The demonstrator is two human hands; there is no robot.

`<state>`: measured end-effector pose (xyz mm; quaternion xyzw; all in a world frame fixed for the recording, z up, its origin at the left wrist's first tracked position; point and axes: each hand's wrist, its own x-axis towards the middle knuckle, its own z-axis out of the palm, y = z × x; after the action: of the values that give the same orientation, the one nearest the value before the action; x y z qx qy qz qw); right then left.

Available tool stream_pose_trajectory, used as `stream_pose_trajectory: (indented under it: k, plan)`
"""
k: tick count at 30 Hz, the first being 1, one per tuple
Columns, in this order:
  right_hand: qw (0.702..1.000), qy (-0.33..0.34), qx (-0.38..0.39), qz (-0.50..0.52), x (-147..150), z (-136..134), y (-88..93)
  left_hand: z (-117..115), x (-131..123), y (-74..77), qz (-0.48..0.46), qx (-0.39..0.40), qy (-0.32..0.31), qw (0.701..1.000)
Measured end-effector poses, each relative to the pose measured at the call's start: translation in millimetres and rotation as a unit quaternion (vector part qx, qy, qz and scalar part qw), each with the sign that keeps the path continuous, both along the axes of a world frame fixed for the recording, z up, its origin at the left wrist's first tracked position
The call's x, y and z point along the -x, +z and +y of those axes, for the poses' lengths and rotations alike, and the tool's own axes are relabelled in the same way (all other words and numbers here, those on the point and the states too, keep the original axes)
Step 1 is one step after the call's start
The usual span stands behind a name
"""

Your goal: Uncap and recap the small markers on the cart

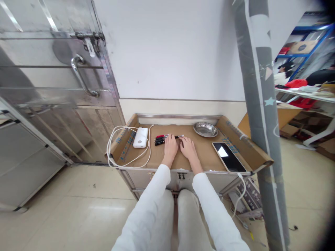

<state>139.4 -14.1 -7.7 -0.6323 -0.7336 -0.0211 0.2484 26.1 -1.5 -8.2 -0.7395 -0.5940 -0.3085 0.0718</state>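
Observation:
Several pens [159, 140], red and black, lie side by side on the cardboard-lined top [154, 157] of a small cabinet. My left hand [170, 147] rests at their right ends, its fingers curled over them. Between my hands a dark pen [178, 136] points to the right, its left part hidden under my left fingers. My right hand [187, 149] is close beside, with bent fingers closed at the right part of this pen; the exact grip is too small to make out.
A white power bank [140, 137] with a looped white cable [150, 150] is on the left. Toward the back right stands a shiny metal bowl [205, 129]; a phone [228, 157] lies at the right front. A tall grey wrapped roll [264, 104] leans beside the cabinet.

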Motion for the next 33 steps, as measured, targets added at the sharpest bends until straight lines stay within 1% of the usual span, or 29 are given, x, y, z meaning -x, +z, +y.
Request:
stream_pose_trajectory:
  k: [2, 3, 4, 7, 9, 16, 21, 26, 33]
  plan:
    - [1.000, -0.007, -0.002, 0.004, 0.1, 0.3, 0.0, -2.2, 0.3, 2.3, -0.003, 0.003, 0.021, 1.000]
    - [1.000, -0.009, 0.000, 0.004, 0.1, 0.5, 0.0, -3.0, 0.5, 3.1, -0.003, 0.003, 0.016, 1.000]
    - [1.000, -0.009, 0.006, 0.003, 0.0, 0.7, 0.2, -3.6, 0.7, 3.5, -0.002, 0.003, -0.002, 1.000]
    - [1.000, -0.005, 0.021, -0.001, -0.5, 0.6, 1.1, -4.3, 1.0, 2.2, 0.016, 0.000, -0.083, 0.996]
    - [1.000, -0.005, 0.021, -0.001, -0.7, -0.1, 1.9, -4.5, 1.4, 0.2, 0.023, 0.002, -0.108, 0.994]
    - [1.000, -0.008, 0.006, -0.013, 0.4, -2.3, 3.2, -5.3, 4.0, -2.3, 0.015, 0.029, -0.116, 0.993]
    - [1.000, -0.007, 0.000, -0.023, 0.8, -2.7, 3.1, -3.4, 3.9, -3.3, 0.013, 0.018, -0.117, 0.993]
    - [1.000, -0.004, 0.002, -0.028, 1.2, -4.0, 4.3, -1.8, 4.7, -6.0, 0.035, 0.015, -0.110, 0.993]
    - [1.000, -0.004, 0.004, -0.029, 0.5, -2.0, 1.8, -1.7, 5.5, -7.9, -0.006, 0.022, -0.097, 0.995]
